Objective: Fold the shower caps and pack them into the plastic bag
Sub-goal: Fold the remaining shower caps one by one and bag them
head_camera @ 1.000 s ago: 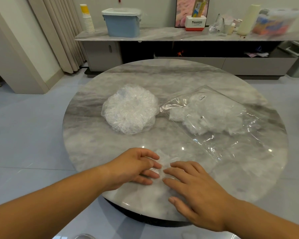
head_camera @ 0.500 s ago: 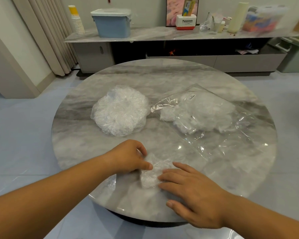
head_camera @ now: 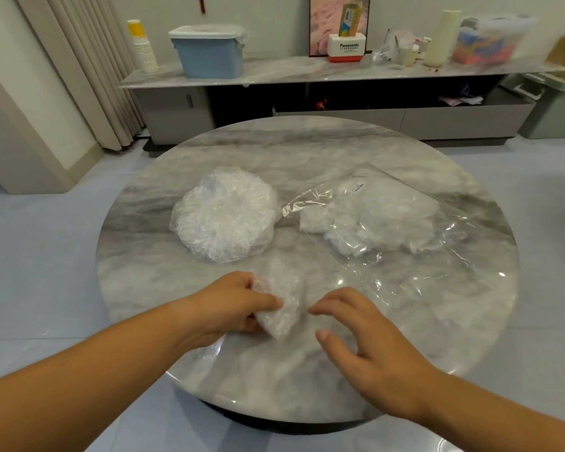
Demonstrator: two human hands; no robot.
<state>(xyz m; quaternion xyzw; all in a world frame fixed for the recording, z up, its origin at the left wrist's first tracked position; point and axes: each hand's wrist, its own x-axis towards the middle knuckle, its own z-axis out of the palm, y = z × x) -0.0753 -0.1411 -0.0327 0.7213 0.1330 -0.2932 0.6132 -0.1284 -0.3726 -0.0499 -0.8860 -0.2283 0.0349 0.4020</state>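
Note:
My left hand point(head_camera: 234, 303) grips a folded clear shower cap point(head_camera: 282, 308) near the front of the round marble table point(head_camera: 307, 151), thumb over its top and fingers under it. My right hand point(head_camera: 361, 340) hovers just right of the cap with fingers loosely spread, touching nothing. A heap of unfolded clear shower caps point(head_camera: 225, 212) lies mid-table on the left. To its right lies the clear plastic bag point(head_camera: 405, 249) with folded caps point(head_camera: 369, 220) inside, its mouth toward the heap.
Behind the table runs a low marble-topped cabinet point(head_camera: 307, 71) carrying a blue lidded box point(head_camera: 209, 52), a stack of paper cups point(head_camera: 142, 48) and assorted clutter. A curtain point(head_camera: 79, 70) hangs at the left. Pale floor tiles surround the table.
My left hand has closed on the folded cap and raised its edge off the table. My right hand has lifted off the cap and drawn back to the right.

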